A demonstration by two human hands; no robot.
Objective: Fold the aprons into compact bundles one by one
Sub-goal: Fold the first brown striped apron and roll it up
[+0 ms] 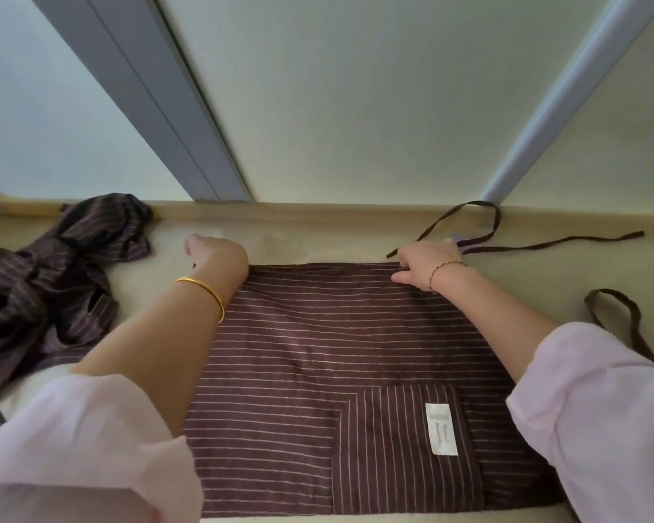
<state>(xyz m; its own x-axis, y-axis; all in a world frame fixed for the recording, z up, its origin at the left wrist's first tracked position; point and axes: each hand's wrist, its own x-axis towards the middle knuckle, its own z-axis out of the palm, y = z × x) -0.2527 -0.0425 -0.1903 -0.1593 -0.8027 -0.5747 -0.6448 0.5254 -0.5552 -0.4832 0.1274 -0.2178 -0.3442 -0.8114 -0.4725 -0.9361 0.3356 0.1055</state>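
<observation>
A brown apron with thin white stripes lies flat on the beige surface in front of me, its pocket with a white label near the front edge. My left hand rests at the apron's far left corner, fingers stretched toward the wall. My right hand pinches the far right corner of the top edge. Brown apron straps trail off to the right of that corner.
A crumpled heap of striped brown aprons lies at the left. Another strap loop lies at the right. A low beige ledge and a wall with grey frames bound the far side.
</observation>
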